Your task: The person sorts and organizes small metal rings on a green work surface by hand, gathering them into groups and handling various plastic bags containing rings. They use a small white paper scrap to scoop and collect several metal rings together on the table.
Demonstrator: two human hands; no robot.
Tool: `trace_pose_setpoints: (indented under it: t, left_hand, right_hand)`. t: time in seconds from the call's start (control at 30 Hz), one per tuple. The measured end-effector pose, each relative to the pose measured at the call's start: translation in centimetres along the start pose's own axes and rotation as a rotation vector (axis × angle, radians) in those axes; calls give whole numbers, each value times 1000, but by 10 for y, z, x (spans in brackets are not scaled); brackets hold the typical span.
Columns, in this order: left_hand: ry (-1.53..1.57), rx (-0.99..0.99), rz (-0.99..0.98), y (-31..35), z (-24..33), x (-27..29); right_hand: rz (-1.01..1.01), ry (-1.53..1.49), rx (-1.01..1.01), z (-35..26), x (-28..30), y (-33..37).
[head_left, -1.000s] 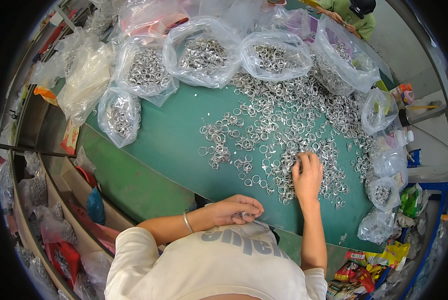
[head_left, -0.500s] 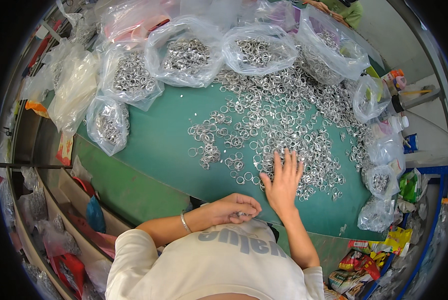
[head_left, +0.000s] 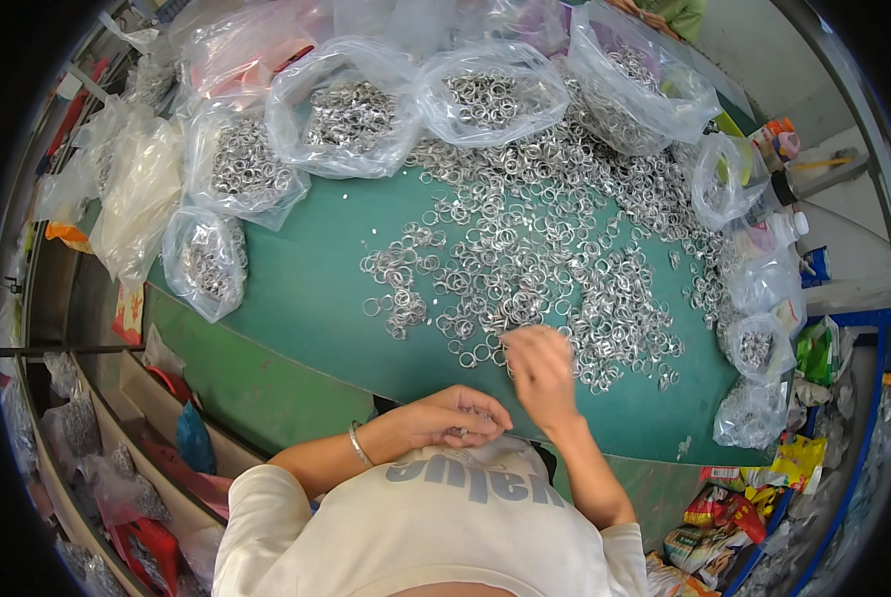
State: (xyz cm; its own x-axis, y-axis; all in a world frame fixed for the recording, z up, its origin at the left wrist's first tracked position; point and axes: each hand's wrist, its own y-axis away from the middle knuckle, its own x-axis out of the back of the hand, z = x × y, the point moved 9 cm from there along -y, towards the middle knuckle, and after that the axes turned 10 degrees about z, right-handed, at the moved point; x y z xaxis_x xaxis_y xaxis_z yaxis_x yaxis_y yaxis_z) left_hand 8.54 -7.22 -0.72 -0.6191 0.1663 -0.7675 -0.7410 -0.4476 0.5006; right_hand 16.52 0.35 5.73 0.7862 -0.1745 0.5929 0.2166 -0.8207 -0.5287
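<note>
Silver-coloured metal rings (head_left: 510, 264) lie scattered and heaped over the green tabletop (head_left: 316, 289). My left hand (head_left: 462, 416) is close to my body at the table's near edge, its fingers curled round a few small metal rings that partly show between them. My right hand (head_left: 543, 370) hovers at the near edge of the spread rings, just beyond my left hand. Its fingers are drawn together and bent, slightly blurred; what they pinch, if anything, cannot be made out.
Clear plastic bags of rings line the table's far side, among them a wide open bag (head_left: 351, 114) and a smaller left bag (head_left: 207, 261). More small bags (head_left: 749, 418) stand along the right edge. At left is a compartmented shelf (head_left: 117, 398). Another person's hands (head_left: 655, 20) show at the far right.
My right hand has drawn its spread fingers together and moved slightly left and nearer to me. My left hand stays almost in place, still curled. The view has shifted a little.
</note>
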Motion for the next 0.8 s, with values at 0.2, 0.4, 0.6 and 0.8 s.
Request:
trace_pose_setpoints:
  t: [0.2,0.4,0.6,0.8]
  left_hand:
    - [91,34,57,-13,-9,13]
    - [49,-66,180,-14,9,18]
    - [54,-85,269,-15,22,19]
    - [51,-58,293,-19,14,17]
  right_hand:
    - [125,592,-178,53,46,-26]
    - [87,600,-133,52,38,-25]
    - [-52,329,-185,29,28,-6]
    - [4,310,-174,30,25,-26]
